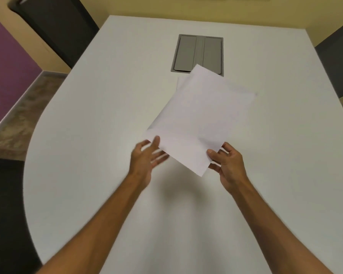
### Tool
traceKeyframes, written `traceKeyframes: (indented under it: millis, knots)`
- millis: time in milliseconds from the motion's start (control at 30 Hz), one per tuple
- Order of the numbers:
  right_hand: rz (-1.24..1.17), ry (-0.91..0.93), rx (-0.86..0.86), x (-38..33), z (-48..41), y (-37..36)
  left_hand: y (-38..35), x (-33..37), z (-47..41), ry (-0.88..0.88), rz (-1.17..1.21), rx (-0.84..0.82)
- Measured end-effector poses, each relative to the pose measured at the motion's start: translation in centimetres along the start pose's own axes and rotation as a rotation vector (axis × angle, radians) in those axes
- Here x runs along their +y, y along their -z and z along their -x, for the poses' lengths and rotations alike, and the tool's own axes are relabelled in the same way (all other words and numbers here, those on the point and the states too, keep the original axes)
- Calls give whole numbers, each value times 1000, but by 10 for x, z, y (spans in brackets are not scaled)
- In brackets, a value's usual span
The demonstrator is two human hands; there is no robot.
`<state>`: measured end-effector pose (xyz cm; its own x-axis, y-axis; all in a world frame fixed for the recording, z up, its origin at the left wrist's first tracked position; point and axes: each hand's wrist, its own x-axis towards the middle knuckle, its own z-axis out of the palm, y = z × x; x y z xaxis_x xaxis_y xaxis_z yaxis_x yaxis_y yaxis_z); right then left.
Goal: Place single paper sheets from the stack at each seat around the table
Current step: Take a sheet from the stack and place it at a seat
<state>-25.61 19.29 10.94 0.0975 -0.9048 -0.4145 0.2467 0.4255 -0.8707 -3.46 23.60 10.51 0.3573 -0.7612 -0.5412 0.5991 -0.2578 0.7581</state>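
The white tabletop [91,119] fills most of the view; its near-left edge sweeps round in a broad curve, while the far edge runs straight below a yellow wall [147,5]. Wide bare stretches lie to the left of the arms, to the right of them, and between the arms and the near edge, so there is open surface on every side of the paper. Dark chairs stand around the rim: one chair [53,26] at the far-left corner, another [339,62] against the right edge, and a third [6,214] tucked close to the curved edge at lower left. A purple wall panel [6,62] and a strip of floor [22,115] show beyond the left edge.

Set flush into the middle of the tabletop is a grey cable hatch [198,54] with two closed flaps. Just in front of it lies the paper stack [181,82], flat and mostly hidden; only its far-left corner and a faint right edge show.

A single sheet [200,117] is held tilted above the stack, turned at an angle so its far corner overlaps the hatch's near edge. The right hand [226,165] pinches the sheet's near corner, thumb on top and fingers beneath. The left hand [147,157] is blurred, fingers loosely spread, with its thumb against the sheet's near-left edge; whether it truly grips the paper cannot be told.
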Motion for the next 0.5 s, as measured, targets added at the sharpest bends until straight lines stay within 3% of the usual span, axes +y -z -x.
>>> traceKeyframes:
  millis: [133,300,500]
  knots:
    - [-75,-35,4,27,54,-13,10,-37,63,11,-126,-20]
    - [-83,-82,-30,62,119,-24,37,-57,113,-85,-272,198]
    - [-157,-167,-56,79,152,-24,104,-42,153,-135,-362,247]
